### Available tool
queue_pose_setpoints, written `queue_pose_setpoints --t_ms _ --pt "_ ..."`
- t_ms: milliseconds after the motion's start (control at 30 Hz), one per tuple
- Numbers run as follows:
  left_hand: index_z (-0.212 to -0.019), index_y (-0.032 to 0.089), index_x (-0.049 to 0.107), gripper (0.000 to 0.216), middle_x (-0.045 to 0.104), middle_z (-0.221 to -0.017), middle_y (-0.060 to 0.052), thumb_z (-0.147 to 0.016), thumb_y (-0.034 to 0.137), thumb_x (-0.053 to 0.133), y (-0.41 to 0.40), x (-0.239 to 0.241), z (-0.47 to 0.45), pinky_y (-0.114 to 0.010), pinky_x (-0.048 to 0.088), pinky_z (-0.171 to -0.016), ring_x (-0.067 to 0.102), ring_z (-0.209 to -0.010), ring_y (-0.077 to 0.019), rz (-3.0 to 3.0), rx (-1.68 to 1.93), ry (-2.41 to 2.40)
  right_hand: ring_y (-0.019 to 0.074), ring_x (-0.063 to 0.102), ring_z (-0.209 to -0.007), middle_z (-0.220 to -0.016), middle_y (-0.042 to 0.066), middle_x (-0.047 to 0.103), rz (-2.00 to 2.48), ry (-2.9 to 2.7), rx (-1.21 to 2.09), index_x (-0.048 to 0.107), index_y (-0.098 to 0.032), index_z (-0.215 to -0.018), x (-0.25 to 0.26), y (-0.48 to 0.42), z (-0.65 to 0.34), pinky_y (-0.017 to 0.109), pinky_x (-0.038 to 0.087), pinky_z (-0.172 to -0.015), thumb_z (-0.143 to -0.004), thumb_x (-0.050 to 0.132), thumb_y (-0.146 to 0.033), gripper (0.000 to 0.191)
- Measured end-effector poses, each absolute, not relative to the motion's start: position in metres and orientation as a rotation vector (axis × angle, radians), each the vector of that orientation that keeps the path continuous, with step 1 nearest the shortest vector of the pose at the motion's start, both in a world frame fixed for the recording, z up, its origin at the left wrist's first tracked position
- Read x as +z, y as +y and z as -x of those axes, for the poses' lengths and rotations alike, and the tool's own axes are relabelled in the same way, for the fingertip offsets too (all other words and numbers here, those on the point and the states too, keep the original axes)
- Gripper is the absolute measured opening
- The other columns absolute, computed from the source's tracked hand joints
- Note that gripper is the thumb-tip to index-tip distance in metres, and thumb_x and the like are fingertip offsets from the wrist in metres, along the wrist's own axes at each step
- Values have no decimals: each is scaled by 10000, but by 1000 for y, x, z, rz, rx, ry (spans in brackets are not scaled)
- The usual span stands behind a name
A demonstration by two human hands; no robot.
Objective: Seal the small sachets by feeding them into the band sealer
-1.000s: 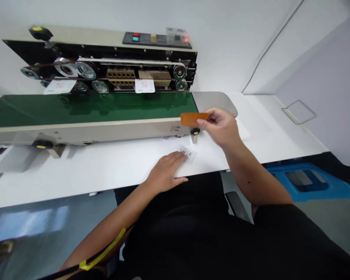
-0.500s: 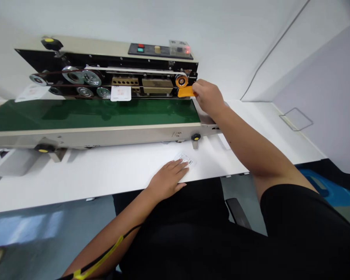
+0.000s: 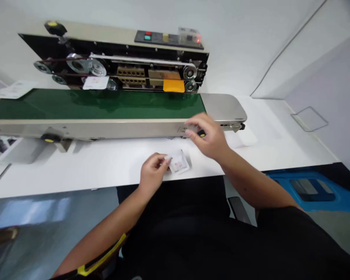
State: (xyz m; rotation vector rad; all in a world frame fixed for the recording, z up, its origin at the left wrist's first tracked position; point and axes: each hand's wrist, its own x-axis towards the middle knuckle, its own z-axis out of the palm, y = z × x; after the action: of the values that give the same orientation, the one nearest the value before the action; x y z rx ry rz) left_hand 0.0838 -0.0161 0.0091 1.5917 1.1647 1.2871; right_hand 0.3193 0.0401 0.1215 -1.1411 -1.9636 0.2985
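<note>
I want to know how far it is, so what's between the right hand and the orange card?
In the head view, the beige side rail and the green conveyor belt lie between the right hand and the orange card.

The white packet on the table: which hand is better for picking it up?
Probably the left hand: its fingertips are already at the white packet. The right hand is farther away, up near the green conveyor belt.

legible text: none | sachet (image 3: 178,163): small red print, too small to read | sealer front plate (image 3: 182,130): tiny marking, blurred
</note>
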Motion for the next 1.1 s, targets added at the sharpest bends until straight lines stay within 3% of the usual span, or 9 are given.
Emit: queue_pose_setpoints --t_ms 167,300,433,500,567,733,967,1100 --pt "-934 193 714 371 725 -786 -5 -859 531 846 -1 33 -87 -260 612 -588 678 -619 -134 -1083 1218 1060 166 693 -826 -988 36 728 1188 -1694 1191 640 -226 -1332 78 -1 -303 301 581 -691 -907 756 -349 458" --pt "-961 195 698 404 730 -799 -28 -919 592 756 9 36 -85 -320 639 -655 703 -659 -168 -1301 1162 994 146 669 -677 -825 -18 677 1146 -1476 1471 613 -228 -1267 85 9 -316 228 498 -486 -839 826 -347 493" --pt "-1145 219 747 412 774 -1184 -113 -959 583 696 31 21 -75 -482 601 -1041 736 -1126 -301 -2107 880 1031 121 638 -625 -831 -24 664 1129 -1423 1175 599 -250 -1256 123 41 -356 200 457 -431 -820 864 -336 518" --pt "-1323 215 702 515 674 -1451 -144 -957 578 699 45 11 -72 -536 490 -1195 611 -1378 -360 -2426 673 1059 99 609 -590 -839 -28 652 1158 -1369 979 573 -261 -1237 139 69 -378 188 439 -423 -830 866 -324 505" --pt "-1488 183 592 677 545 -1607 -172 -958 594 688 57 4 -71 -550 407 -1264 488 -1505 -389 -2579 499 1143 80 581 -565 -858 -27 644 1199 -1331 845 551 -267 -1197 148 102 -395 180 427 -419 -837 865 -305 479" --pt "-1633 180 425 837 506 -1640 -178 -982 679 592 74 5 -76 -577 309 -1301 442 -1529 -413 -2673 261 1336 83 563 -566 -895 -5 631 1295 -1256 749 500 -258 -1118 149 168 -411 188 428 -415 -848 856 -293 449" --pt "-1648 170 402 856 511 -1639 -172 -1008 735 468 75 10 -82 -546 294 -1297 434 -1531 -403 -2666 192 1431 95 553 -583 -807 -32 551 1333 -1201 862 428 -262 -1002 143 213 -380 184 437 -447 -871 811 -205 408" --pt "-1633 199 441 849 528 -1634 -159 -1007 770 408 94 13 -86 -581 328 -1266 439 -1525 -429 -2609 58 1467 126 604 -686 -818 -33 524 1288 -1297 737 452 -252 -958 142 218 -364 225 515 -541 -889 818 -321 379"
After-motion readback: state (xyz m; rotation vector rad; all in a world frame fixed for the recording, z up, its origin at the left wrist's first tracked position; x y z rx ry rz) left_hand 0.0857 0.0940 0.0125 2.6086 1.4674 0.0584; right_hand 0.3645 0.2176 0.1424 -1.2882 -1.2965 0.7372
